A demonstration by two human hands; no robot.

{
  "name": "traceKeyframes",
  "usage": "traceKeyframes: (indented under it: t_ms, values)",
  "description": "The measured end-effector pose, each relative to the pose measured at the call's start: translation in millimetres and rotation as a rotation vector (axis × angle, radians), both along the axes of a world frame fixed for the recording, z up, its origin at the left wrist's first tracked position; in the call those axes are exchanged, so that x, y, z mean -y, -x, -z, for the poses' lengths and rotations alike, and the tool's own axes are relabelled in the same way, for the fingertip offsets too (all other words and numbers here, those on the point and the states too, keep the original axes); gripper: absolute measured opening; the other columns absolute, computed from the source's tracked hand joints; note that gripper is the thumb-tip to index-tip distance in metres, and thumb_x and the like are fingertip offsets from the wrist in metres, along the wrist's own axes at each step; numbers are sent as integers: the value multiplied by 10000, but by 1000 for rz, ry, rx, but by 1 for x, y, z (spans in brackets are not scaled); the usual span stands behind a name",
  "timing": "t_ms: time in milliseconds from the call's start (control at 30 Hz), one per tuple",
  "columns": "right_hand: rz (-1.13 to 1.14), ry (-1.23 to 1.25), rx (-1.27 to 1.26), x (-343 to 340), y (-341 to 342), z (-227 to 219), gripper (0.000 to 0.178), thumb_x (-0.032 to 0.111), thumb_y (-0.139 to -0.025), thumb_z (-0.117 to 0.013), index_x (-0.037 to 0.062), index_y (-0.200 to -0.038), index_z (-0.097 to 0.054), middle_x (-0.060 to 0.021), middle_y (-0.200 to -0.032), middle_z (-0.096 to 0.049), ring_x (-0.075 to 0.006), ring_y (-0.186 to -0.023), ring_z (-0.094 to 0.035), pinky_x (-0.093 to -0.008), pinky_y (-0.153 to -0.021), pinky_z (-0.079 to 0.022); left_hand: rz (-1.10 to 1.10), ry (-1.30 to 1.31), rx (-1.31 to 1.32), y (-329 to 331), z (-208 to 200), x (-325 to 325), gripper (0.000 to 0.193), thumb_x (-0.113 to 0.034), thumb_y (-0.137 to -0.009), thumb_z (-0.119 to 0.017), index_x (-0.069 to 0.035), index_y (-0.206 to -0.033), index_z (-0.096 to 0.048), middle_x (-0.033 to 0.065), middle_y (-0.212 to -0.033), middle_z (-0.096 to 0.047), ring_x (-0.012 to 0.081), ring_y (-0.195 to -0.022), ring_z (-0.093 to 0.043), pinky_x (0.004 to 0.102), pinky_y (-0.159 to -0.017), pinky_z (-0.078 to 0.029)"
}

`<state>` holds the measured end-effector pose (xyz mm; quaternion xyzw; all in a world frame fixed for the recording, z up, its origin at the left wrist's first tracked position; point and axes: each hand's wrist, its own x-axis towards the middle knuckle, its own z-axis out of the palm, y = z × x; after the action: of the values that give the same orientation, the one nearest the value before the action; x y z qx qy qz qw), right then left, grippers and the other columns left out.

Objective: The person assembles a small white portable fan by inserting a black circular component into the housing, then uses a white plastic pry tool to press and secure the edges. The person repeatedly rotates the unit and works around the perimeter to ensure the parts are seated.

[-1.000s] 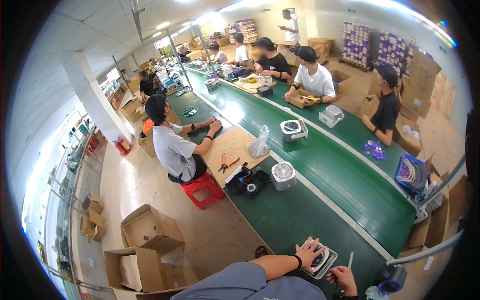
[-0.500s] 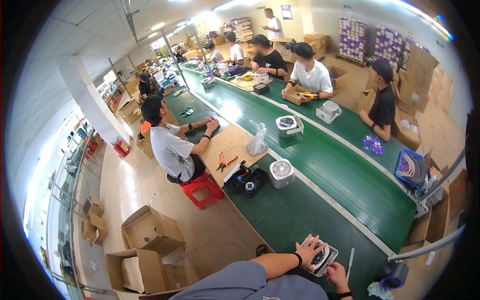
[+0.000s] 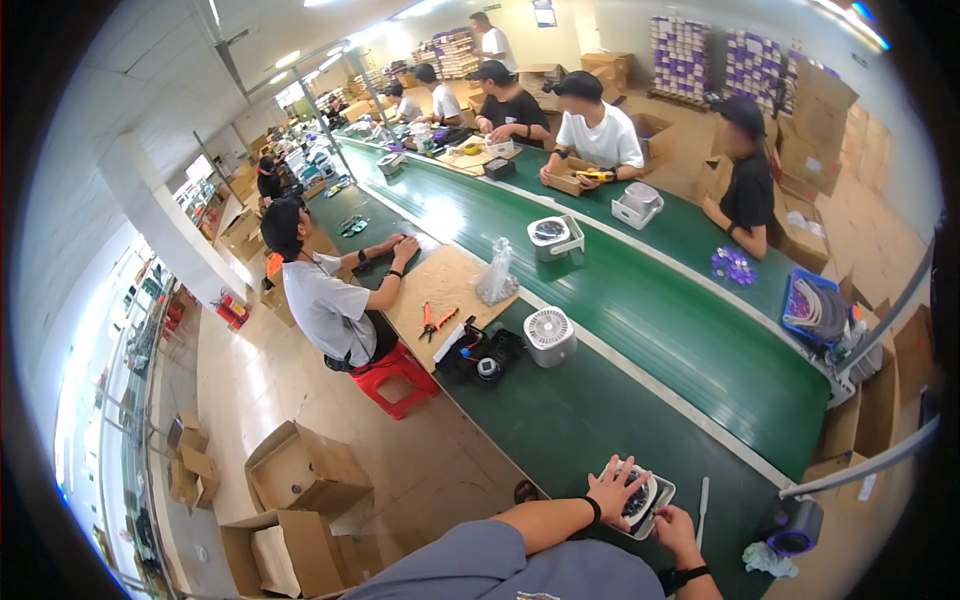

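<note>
On the green bench in front of me lies a white appliance housing point(image 3: 664, 491) with a dark round part and wires inside. My left hand point(image 3: 614, 494) rests across it, fingers spread wide. At the housing's near right edge is my right hand point(image 3: 676, 530), its fingers pinched together; what sits between them is too small to make out. Just right of that hand lies a slim pale tool point(image 3: 704, 500), its kind unclear. Farther right stand a dark cylinder with a purple ring point(image 3: 797, 532) and a crumpled pale wrap point(image 3: 769, 560).
A green conveyor belt point(image 3: 660, 340) runs alongside the bench. Ahead on my side are a white fan-like unit point(image 3: 550, 336), black parts point(image 3: 482, 355), orange-handled pliers point(image 3: 436, 322) and a seated co-worker point(image 3: 325, 295). Several people work across the belt. Cardboard boxes point(image 3: 300, 470) stand on the floor.
The whole view has shifted slightly, so the room sits a little farther left and up. My hands stay at the housing in nearly the same pose.
</note>
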<state>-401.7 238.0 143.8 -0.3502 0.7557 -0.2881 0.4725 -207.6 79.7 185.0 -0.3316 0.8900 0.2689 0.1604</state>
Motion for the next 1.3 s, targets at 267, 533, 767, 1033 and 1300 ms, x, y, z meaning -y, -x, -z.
traceKeyframes:
  t_ms: [267, 533, 767, 1033, 1300]
  values:
    - [-99, 40, -243, -2, -8, -18, 235, 233, -1005, -672, 29, -1058, -776, -234, -979, -767, -438, -931, -746, -504, -829, -584, 38, 13, 32, 2, -18, 0, 1428, -613, -570, -986, -376, -1742, -205, 224, -1817, -51, 595, -1630, -58, 887, -1086, -350]
    - [-80, 49, -294, 9, -14, -47, 250, 209, -1010, -610, 43, -1103, -772, -250, -1059, -762, -475, -1023, -720, -541, -896, -579, 12, 28, 18, 6, -6, 6, 1436, -602, -562, -1013, -365, -1740, -228, 233, -1801, -69, 597, -1626, -28, 853, -1063, -404]
    - [-21, -54, -263, 12, -22, -53, 287, 172, -992, -593, 38, -1161, -784, -251, -1081, -776, -459, -1033, -737, -534, -960, -575, 64, 87, 36, 8, 5, 4, 1453, -653, -558, -994, -330, -1742, -216, 252, -1781, -58, 641, -1586, -35, 858, -1010, -434]
    - [-29, -30, -300, 19, -25, -43, 269, 160, -999, -598, 28, -1153, -774, -251, -1075, -775, -458, -1029, -736, -538, -938, -573, 38, 61, 101, 13, -6, 4, 1448, -634, -575, -1007, -355, -1746, -201, 204, -1803, -29, 571, -1626, -18, 818, -1072, -429]
    - [-10, -32, -295, 24, -28, -39, 268, 170, -1007, -605, 32, -1162, -775, -246, -1069, -772, -456, -1017, -732, -527, -922, -572, 36, 67, 77, 11, -1, 3, 1444, -630, -572, -1005, -362, -1744, -205, 209, -1800, -41, 579, -1621, -34, 823, -1054, -435]
